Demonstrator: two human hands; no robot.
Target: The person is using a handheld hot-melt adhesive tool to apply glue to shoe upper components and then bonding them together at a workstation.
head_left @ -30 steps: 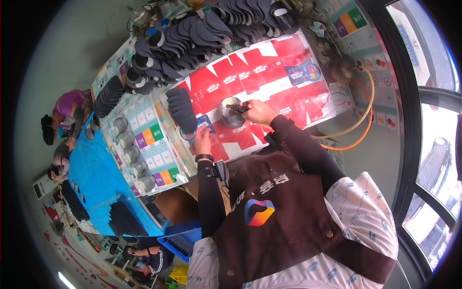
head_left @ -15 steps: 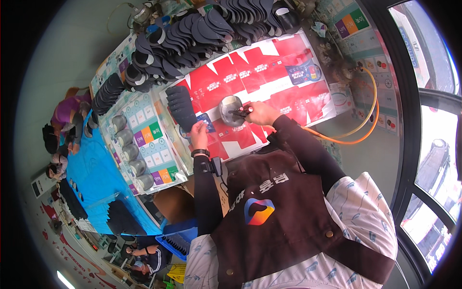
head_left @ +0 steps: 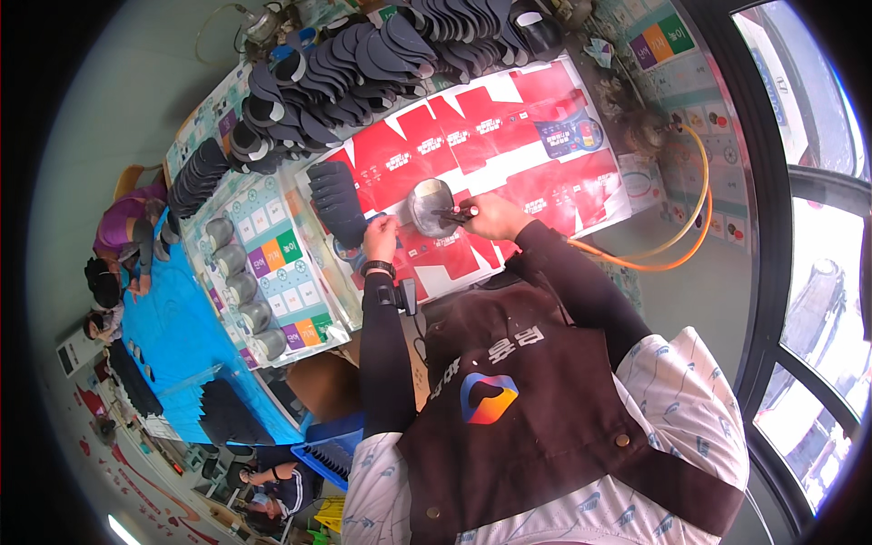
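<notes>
My right hand [head_left: 493,218] grips a dark slim tool with a reddish part [head_left: 460,213]; its kind I cannot make out. The tool's front end lies over the right side of a rounded grey shell-like piece [head_left: 431,216] with a pale upper part. My left hand [head_left: 380,238], its fingers pinched together, is left of that piece, at the lower right edge of a fanned stack of dark curved pieces [head_left: 334,198]. Whatever is between the left fingertips is too small to tell. Red-and-white printed sheets [head_left: 509,145] cover the table under both hands.
Dark curved pieces [head_left: 363,68] pile along the far edge. Several grey rounded pieces [head_left: 241,289] line the left board. An orange hose [head_left: 663,263] loops at the right. People [head_left: 127,222] are by a blue-covered table [head_left: 173,336]; a blue crate [head_left: 331,452] sits below.
My left hand has moved slightly right and up, its fingertips drawn in. The view has shifted a little. My right hand still holds the tool against the grey piece.
</notes>
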